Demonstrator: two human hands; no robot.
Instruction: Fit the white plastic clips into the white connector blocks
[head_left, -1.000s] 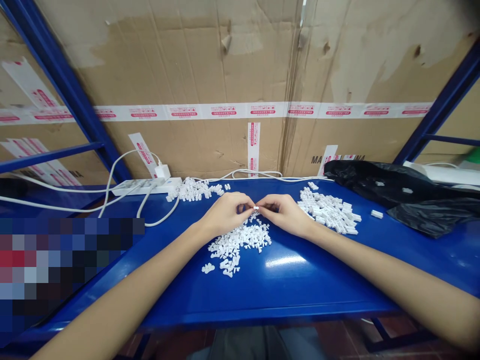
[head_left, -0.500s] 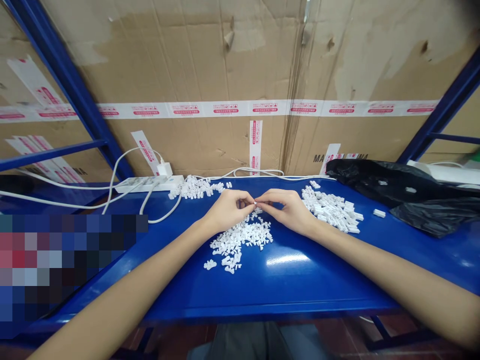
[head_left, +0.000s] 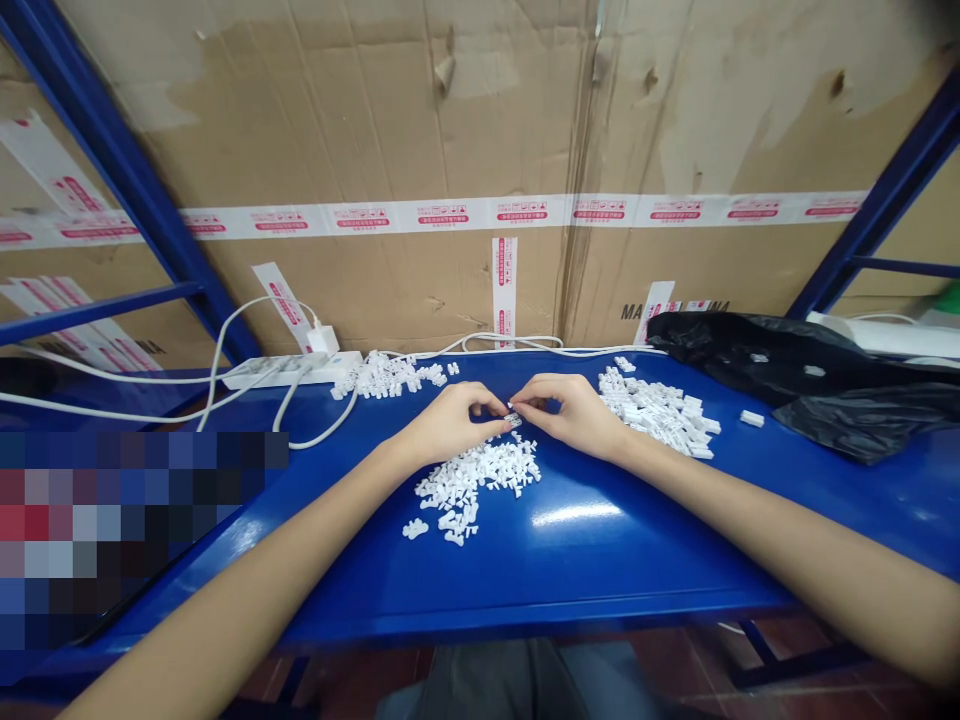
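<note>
My left hand (head_left: 450, 420) and my right hand (head_left: 570, 410) meet fingertip to fingertip over the blue table (head_left: 585, 560). Both are pinched shut on one small white plastic part (head_left: 513, 419) held between them. Directly below the hands lies a loose pile of small white parts (head_left: 480, 480). A second pile of white parts (head_left: 660, 410) lies just right of my right hand. A third, smaller pile (head_left: 390, 378) lies at the back left, near the power strip.
A white power strip (head_left: 289, 370) with a plugged charger and white cables runs along the back left. Crumpled black plastic bags (head_left: 810, 380) cover the right side. Taped cardboard (head_left: 480, 160) walls the back, between blue rack posts. A pixelated patch hides the lower left.
Both hands stay pinched together on the small part, shifting only slightly above the pile. The view has dropped a little.
</note>
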